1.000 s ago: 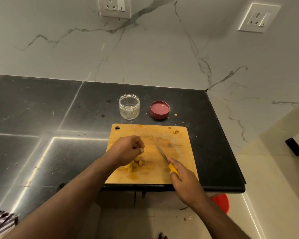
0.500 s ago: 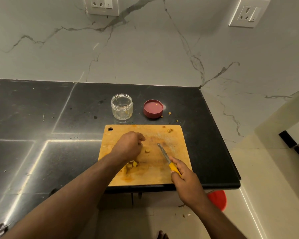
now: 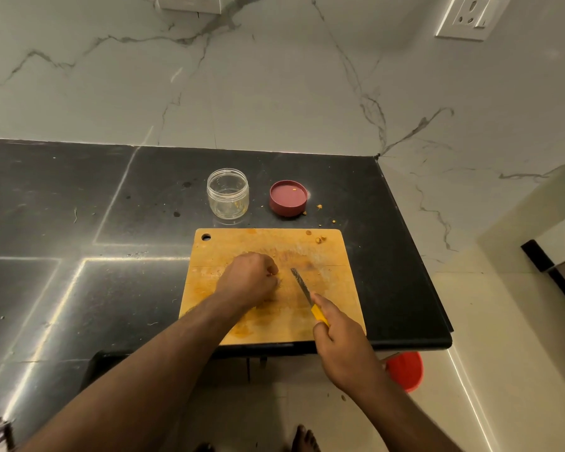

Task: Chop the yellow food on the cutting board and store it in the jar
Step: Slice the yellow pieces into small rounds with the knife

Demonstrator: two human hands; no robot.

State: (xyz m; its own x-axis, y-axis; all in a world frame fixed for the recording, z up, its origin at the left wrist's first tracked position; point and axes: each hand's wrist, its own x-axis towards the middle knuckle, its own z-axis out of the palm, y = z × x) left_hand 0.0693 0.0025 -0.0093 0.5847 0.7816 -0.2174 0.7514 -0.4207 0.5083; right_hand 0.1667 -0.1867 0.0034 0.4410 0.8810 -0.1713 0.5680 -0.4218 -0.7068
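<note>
Knife angled across the board, left fist bunched over the yellow bits.

My right hand (image 3: pixel 343 347) grips the yellow-handled knife (image 3: pixel 304 293), its long axis running from near-right to far-left, tip pointing toward the jar (image 3: pixel 228 194). My left hand (image 3: pixel 250 278) curls on the cutting board (image 3: pixel 333 256), pinching yellow food (image 3: pixel 270 274). Since half a second ago, the loose pieces beside my fist are covered.

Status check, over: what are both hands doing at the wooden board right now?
Left hand curled over yellow food bits. Right hand grips yellow-handled knife, blade over wooden cutting board. Clear plastic jar open behind board, path clear.
</note>
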